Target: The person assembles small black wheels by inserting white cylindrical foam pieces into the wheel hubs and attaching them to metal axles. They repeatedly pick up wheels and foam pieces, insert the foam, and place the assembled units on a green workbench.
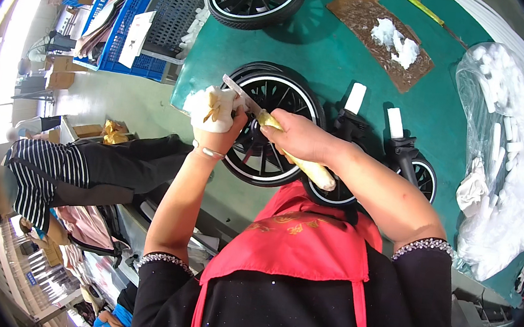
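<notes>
Your right hand [301, 135] grips the knife [278, 133]; your left hand [215, 119] clenches white foam [207, 102], fingers mostly hidden.

We see a big clear plastic bag [508, 159] full of white bits on the right side of the green table. A white paper label [135, 38] hangs on the blue crate [125, 61] at top left. Brown boxes [59, 72] sit on the floor far left.

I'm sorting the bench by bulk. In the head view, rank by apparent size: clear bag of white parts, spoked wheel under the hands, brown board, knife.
1. Clear bag of white parts
2. Spoked wheel
3. Brown board, farther away, so unsure
4. Knife
</notes>
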